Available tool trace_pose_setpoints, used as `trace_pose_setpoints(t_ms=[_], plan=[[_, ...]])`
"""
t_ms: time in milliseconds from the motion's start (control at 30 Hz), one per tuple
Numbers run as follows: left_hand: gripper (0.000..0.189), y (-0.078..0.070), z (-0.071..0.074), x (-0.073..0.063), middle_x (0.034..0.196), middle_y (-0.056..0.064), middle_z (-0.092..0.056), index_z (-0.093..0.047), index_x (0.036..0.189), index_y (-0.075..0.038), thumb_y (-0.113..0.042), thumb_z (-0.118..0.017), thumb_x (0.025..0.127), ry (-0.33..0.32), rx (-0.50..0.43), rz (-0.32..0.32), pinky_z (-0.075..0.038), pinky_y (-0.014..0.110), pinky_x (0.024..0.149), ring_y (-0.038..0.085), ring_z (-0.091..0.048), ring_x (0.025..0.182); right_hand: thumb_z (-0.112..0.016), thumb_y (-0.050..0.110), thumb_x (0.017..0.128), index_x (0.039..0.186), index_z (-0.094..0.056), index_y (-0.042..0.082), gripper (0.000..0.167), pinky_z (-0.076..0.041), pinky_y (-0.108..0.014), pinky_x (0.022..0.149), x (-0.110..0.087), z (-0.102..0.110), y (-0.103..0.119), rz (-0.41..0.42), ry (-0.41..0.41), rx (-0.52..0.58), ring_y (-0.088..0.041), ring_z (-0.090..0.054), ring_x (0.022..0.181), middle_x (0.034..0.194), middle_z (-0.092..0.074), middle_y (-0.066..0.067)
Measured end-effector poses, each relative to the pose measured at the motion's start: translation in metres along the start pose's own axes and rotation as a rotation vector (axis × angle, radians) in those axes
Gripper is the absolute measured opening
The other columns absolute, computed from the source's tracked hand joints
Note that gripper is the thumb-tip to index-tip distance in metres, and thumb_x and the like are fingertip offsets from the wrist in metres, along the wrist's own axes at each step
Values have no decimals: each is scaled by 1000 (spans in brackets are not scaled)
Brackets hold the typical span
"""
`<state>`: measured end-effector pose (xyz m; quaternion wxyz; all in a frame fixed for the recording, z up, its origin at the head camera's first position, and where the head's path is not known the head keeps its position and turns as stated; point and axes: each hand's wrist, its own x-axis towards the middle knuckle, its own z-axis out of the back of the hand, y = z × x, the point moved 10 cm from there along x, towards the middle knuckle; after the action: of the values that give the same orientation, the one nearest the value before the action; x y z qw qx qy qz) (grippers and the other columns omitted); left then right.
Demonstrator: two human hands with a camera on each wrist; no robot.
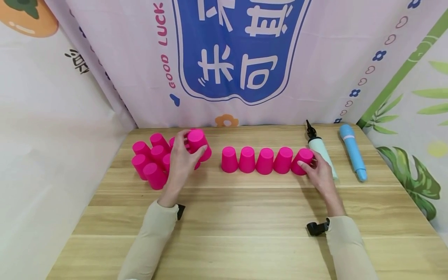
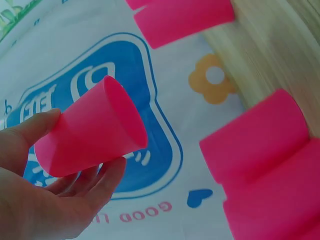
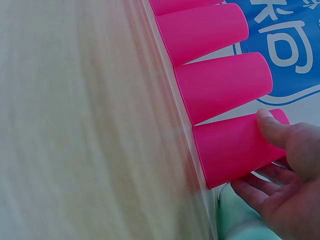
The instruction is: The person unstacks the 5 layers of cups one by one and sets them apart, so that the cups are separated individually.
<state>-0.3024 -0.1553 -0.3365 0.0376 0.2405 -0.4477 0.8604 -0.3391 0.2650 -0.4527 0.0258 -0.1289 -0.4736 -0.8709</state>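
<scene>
My left hand (image 1: 182,159) grips a pink plastic cup (image 1: 197,140) and holds it above the table, its base up. In the left wrist view the thumb and fingers wrap this cup (image 2: 95,127) and its open rim is apart from the other cups. At the right end of a row of upside-down pink cups (image 1: 265,161), my right hand (image 1: 320,171) holds the last cup (image 1: 301,161) between thumb and fingers. The right wrist view shows that cup (image 3: 240,147) standing rim-down, touching its neighbour (image 3: 225,87).
Several more upside-down pink cups (image 1: 155,175) stand clustered at the left. Right of the row lie a pale green hand pump (image 1: 322,151) with a black nozzle and a blue microphone-shaped object (image 1: 353,153). A printed curtain (image 1: 140,77) hangs along the back edge of the wooden table (image 1: 245,225).
</scene>
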Motion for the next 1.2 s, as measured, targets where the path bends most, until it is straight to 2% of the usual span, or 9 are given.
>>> trace_pose_setpoints(t_ms=[200, 433, 733, 1000, 1200], plan=[[64, 21, 14, -4, 126, 18, -51, -40, 133, -1, -15, -76, 83, -5, 42, 74, -48, 47, 94, 33, -53, 113, -68, 18, 91, 142, -40, -1, 62, -44, -51, 98, 0, 1, 2, 3, -1, -9, -44, -53, 118, 131, -52, -27], [64, 36, 18, -11, 127, 18, -51, -40, 134, 0, -15, -75, 83, 16, 58, 92, -46, 47, 97, 33, -51, 115, -67, 19, 91, 143, -40, -1, 62, -44, -52, 98, -1, 1, 1, 1, -3, -8, -45, -53, 117, 131, -52, -27], [64, 50, 10, -21, 129, 21, -48, -38, 134, 2, -13, -73, 84, 81, 91, 110, -47, 51, 94, 36, -51, 114, -68, 17, 91, 142, -40, -2, 61, -45, -51, 97, 0, 0, 1, -1, -1, 3, -45, -53, 117, 130, -52, -28], [64, 72, -4, -28, 131, 21, -46, -36, 135, 4, -12, -72, 83, 162, 127, 154, -46, 50, 96, 38, -51, 115, -67, 17, 91, 142, -40, -3, 61, -45, -51, 97, 0, 1, 2, 7, -1, 5, -45, -53, 117, 130, -52, -28], [63, 79, -8, -29, 129, 22, -47, -37, 133, 5, -12, -72, 83, 168, 150, 147, -45, 50, 96, 39, -53, 113, -67, 20, 91, 142, -39, -2, 62, -44, -51, 98, 0, 0, -1, -7, 9, 3, -45, -53, 117, 131, -52, -28]])
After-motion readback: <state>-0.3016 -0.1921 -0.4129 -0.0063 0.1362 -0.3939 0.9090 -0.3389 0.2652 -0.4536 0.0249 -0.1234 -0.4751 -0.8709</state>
